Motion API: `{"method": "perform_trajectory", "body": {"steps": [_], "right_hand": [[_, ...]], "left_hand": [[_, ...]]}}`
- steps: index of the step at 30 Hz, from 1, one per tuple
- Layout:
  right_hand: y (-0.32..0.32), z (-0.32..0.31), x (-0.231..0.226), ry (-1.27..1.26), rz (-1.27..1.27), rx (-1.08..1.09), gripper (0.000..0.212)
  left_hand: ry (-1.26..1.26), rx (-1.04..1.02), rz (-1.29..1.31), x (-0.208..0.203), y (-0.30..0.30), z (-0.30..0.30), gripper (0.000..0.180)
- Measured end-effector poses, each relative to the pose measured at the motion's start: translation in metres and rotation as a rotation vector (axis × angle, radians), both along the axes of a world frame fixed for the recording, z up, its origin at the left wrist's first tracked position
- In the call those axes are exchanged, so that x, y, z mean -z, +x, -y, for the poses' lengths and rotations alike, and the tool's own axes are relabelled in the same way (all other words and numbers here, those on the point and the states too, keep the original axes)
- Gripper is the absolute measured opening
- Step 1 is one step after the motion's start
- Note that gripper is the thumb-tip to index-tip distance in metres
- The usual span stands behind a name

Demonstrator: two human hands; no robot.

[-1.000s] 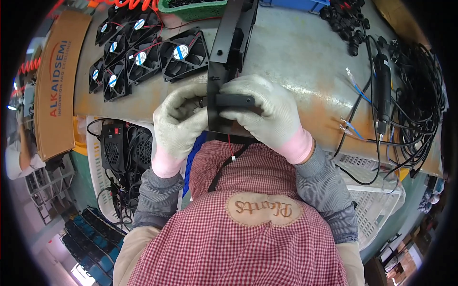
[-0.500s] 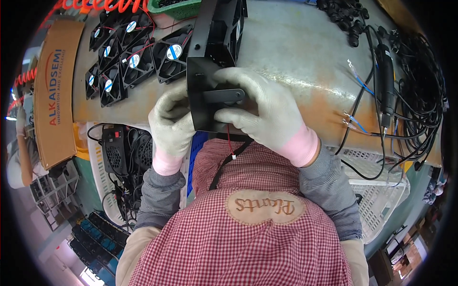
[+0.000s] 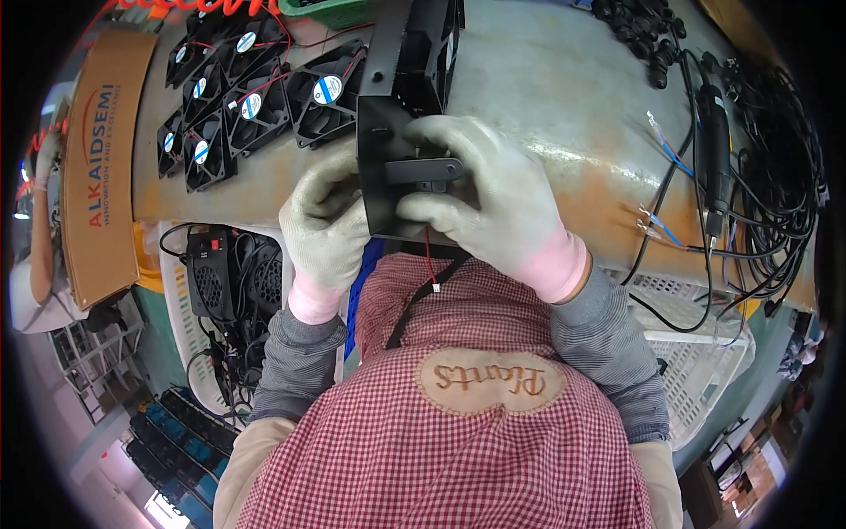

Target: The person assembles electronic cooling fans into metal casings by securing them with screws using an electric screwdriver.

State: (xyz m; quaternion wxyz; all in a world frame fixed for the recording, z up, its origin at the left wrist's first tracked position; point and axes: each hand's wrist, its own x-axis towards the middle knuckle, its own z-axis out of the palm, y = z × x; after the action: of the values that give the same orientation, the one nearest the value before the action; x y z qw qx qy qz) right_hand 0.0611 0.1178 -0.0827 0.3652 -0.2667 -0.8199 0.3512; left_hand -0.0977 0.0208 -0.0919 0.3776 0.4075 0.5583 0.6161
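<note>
A black sheet-metal housing (image 3: 377, 106) stands on the table's near edge, partly overhanging it. My left hand (image 3: 330, 231), in a white glove with a pink cuff, grips its left outer face with curled fingers; the fingertips are hidden. My right hand (image 3: 498, 198), gloved alike, reaches into the near end, thumb and fingers curled around a flat dark bar (image 3: 423, 170) with a hole at its tip. Beneath the bar a small black part (image 3: 432, 186) shows between those fingers; its kind is unclear. A thin red wire (image 3: 430, 256) with a white plug hangs below.
Several black fans (image 3: 326, 93) with red wires lie at left. A cardboard box (image 3: 110, 176) stands beyond. On the right are a black power screwdriver (image 3: 716, 150), coiled black cables (image 3: 780, 203) and black fittings (image 3: 648, 40). White baskets (image 3: 181, 300) sit below the table; one holds black units.
The housing and my left hand have moved slightly right. The small black part under the bar now shows between my right fingers. My right hand has barely moved.
</note>
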Motion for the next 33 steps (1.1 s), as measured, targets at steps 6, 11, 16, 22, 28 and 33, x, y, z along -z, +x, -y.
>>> {"method": "perform_trajectory", "body": {"steps": [6,11,16,22,28,33], "right_hand": [[0.002,-0.003,0.008,0.136,0.01,-0.038,0.033],[0.001,-0.006,-0.003,0.261,0.115,-0.01,0.035],[0.0,-0.004,0.007,0.158,0.023,-0.021,0.034],[0.003,-0.005,-0.006,-0.074,0.058,-0.012,0.026],[0.003,-0.011,-0.009,-0.238,0.186,-0.078,0.022],[-0.001,-0.009,-0.005,-0.042,0.018,-0.108,0.029]], "left_hand": [[-0.056,-0.015,-0.064,-0.003,0.0,0.001,0.037],[-0.037,-0.02,-0.045,0.003,-0.004,0.003,0.039],[0.008,0.002,-0.035,0.004,-0.003,0.003,0.041],[-0.037,-0.023,-0.108,-0.002,0.0,0.001,0.038],[0.043,-0.038,-0.113,0.002,0.001,0.001,0.034],[0.02,-0.05,-0.102,0.005,-0.003,0.003,0.033]]}}
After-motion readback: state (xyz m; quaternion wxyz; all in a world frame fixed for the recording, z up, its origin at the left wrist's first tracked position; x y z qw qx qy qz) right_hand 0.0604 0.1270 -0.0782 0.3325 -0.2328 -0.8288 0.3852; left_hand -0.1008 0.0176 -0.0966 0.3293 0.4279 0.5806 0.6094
